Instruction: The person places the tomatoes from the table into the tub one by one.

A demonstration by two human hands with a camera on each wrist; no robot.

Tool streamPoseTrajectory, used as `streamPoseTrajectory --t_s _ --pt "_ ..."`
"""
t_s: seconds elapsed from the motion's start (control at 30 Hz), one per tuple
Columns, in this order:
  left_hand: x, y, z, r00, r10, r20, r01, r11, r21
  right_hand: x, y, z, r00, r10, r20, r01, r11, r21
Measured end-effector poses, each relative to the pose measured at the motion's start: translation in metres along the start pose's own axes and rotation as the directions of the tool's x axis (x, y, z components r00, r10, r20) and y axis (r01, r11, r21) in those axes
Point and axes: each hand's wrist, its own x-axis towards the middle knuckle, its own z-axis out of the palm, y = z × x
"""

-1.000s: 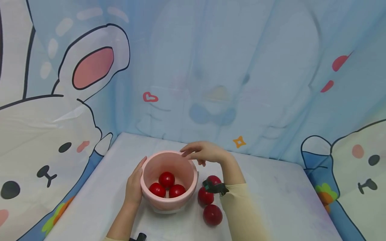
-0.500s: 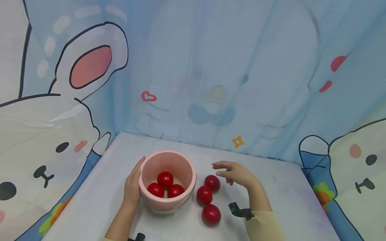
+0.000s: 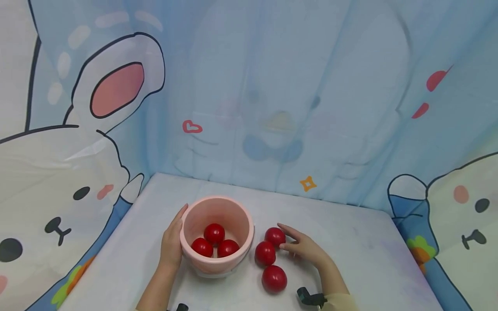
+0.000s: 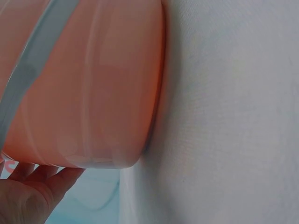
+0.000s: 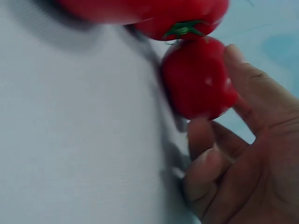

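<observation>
Well, behind our white table (image 3: 373,259) a printed curtain (image 3: 233,86) hangs at twelve o'clock; the middle tomato (image 3: 265,253) crowds the far tomato (image 3: 274,236) from seven, the near tomato (image 3: 274,279) at six. Our pink bowl (image 3: 214,264) holds three red tomatoes (image 3: 214,233), our left hand (image 3: 171,245) resting extended fingers on its nine o'clock side. The far tomato lies at our right hand's (image 3: 305,249) ten o'clock, between parted thumb and fingers.
</observation>
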Motion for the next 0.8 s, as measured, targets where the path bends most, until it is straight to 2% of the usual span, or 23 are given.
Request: streamPoseTrajectory --t_s 0.43,0.8 --pt "0.000 0.000 0.000 1.000 -0.004 -0.007 0.004 1.000 -0.003 -0.002 0.004 0.007 0.998 0.044 -0.046 -0.042 0.998 0.036" --pt "0.001 -0.001 0.000 1.000 -0.006 -0.006 0.006 1.000 0.004 0.001 0.011 0.016 0.988 0.089 -0.129 -0.078 0.993 0.086"
